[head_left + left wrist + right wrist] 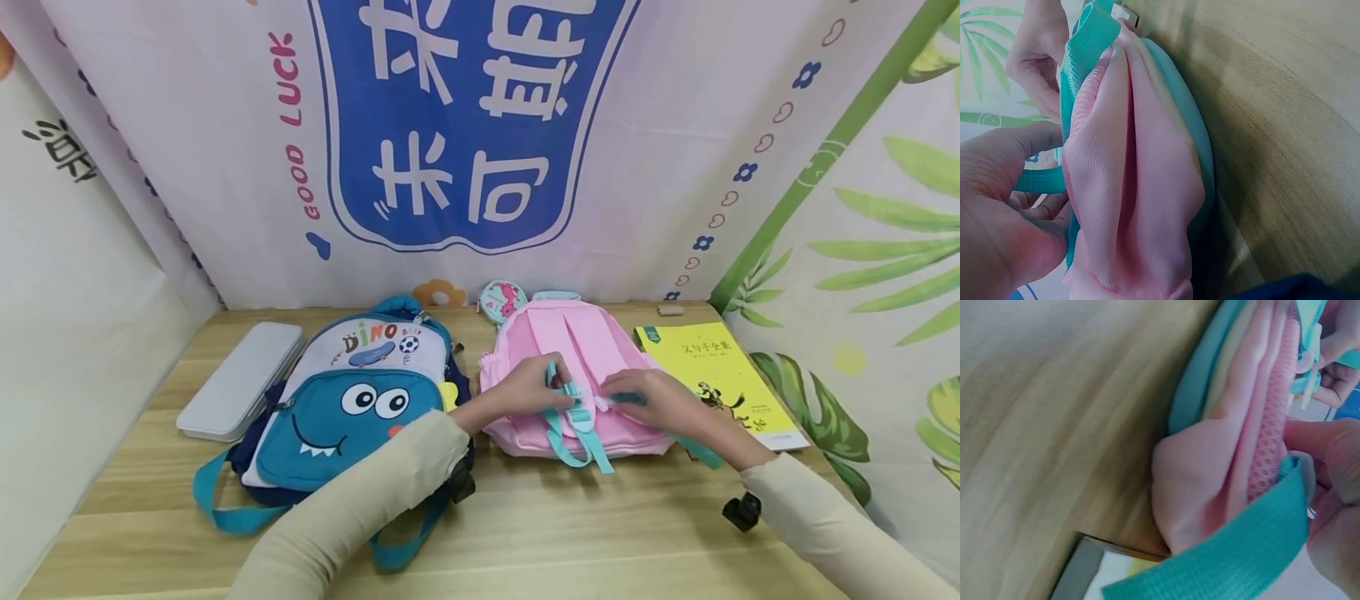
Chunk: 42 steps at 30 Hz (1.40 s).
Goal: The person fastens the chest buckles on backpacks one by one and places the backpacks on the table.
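A pink backpack lies with its shoulder straps facing up. My left hand pinches a pale buckle on one teal strap, with a strap loop across its fingers. Just to the right, my right hand grips a pale plastic buckle piece on the other strap, whose broad teal webbing hangs below in the right wrist view. Both hands are close together over the lower back panel. The fingers partly hide the buckle parts.
A blue dinosaur backpack lies to the left, with a pale flat case beyond it. A yellow book is at the right, beside the pink bag. A round teal-rimmed pouch sits behind, near the printed backdrop.
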Motion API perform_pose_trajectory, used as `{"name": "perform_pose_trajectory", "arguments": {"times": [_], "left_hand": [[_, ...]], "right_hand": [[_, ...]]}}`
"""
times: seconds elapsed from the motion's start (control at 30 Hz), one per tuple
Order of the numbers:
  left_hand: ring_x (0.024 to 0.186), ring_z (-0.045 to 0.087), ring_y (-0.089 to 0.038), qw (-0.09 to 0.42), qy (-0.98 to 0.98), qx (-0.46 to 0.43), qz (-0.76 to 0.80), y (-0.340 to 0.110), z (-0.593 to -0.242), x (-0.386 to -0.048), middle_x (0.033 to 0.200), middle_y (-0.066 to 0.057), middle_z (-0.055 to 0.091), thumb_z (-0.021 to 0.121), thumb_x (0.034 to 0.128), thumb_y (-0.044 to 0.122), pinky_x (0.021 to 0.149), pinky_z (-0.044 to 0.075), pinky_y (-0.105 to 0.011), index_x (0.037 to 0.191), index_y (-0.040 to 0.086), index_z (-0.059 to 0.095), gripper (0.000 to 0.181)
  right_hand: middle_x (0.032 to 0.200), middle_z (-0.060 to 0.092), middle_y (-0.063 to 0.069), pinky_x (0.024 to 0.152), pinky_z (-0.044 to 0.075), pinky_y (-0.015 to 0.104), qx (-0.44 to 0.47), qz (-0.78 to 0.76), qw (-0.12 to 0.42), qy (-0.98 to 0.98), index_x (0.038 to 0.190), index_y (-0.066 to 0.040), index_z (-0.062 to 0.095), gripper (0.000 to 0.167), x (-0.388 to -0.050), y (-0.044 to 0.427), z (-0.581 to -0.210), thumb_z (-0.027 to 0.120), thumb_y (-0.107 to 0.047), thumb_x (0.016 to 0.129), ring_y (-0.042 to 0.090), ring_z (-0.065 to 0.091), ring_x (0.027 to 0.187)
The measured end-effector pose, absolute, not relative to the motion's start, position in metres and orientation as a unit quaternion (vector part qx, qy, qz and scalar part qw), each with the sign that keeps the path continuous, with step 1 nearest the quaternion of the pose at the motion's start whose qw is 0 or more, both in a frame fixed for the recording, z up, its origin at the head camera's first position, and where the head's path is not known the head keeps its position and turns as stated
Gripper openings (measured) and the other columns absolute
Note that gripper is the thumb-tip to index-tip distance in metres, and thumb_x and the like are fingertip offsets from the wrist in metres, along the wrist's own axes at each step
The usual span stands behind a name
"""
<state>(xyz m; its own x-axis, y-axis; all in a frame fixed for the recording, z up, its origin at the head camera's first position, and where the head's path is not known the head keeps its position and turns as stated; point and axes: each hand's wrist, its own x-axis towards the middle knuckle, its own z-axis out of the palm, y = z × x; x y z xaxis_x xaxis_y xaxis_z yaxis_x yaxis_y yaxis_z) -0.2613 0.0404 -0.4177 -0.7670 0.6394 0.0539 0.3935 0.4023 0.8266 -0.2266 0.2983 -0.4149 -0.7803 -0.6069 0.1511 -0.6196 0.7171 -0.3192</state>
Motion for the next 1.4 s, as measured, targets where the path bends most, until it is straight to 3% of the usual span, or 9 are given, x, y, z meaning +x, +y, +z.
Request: {"name": "perform_pose_trajectory", "arguments": {"times": [0.2,0.47,0.6,1.03,1.4], "left_hand": [[0.083,0.053,-0.008,0.124,0.827,0.322,0.445,0.043,-0.422,-0.262,0.093,-0.003,0.062,0.078,0.0876,0.011,0.075,0.045,-0.017,0.101,0.004,0.062,0.022],[0.083,0.052,-0.008,0.108,0.83,0.338,0.43,0.044,-0.424,-0.263,0.094,-0.003,0.062,0.077,0.0891,0.013,0.075,0.045,-0.018,0.101,0.006,0.062,0.021],[0.086,0.051,-0.009,0.098,0.834,0.35,0.416,0.043,-0.422,-0.264,0.095,-0.005,0.06,0.077,0.0894,0.014,0.078,0.044,-0.018,0.102,0.005,0.062,0.022],[0.095,0.054,-0.022,0.08,0.812,0.406,0.411,0.034,-0.416,-0.266,0.103,-0.013,0.06,0.076,0.0887,0.008,0.084,0.044,-0.021,0.103,0.001,0.059,0.023],[0.103,0.057,-0.018,0.075,0.783,0.41,0.462,0.033,-0.413,-0.269,0.109,-0.012,0.063,0.074,0.0911,0.008,0.093,0.048,-0.022,0.106,0.001,0.059,0.023]], "right_hand": [[0.108,0.076,0.004,0.089,0.058,0.044,0.341,0.156,0.07,-0.925,0.106,-0.009,0.078,0.022,-0.224,0.298,-0.421,0.079,-0.002,0.085,0.025,0.071,0.104],[0.101,0.071,0.005,0.081,0.06,0.04,0.386,0.14,0.172,-0.895,0.1,-0.005,0.077,0.022,-0.222,0.296,-0.43,0.083,0.001,0.08,0.021,0.068,0.095],[0.1,0.069,0.005,0.08,0.059,0.041,0.394,0.142,0.198,-0.886,0.099,-0.005,0.076,0.024,-0.221,0.296,-0.432,0.083,0.004,0.078,0.022,0.067,0.095],[0.101,0.067,0.006,0.077,0.058,0.039,0.376,0.164,0.218,-0.886,0.097,-0.007,0.075,0.025,-0.223,0.296,-0.417,0.082,0.007,0.078,0.021,0.064,0.092],[0.104,0.069,0.004,0.081,0.06,0.04,0.341,0.212,0.167,-0.9,0.101,-0.007,0.074,0.028,-0.228,0.297,-0.397,0.081,0.008,0.078,0.02,0.064,0.098]]}}
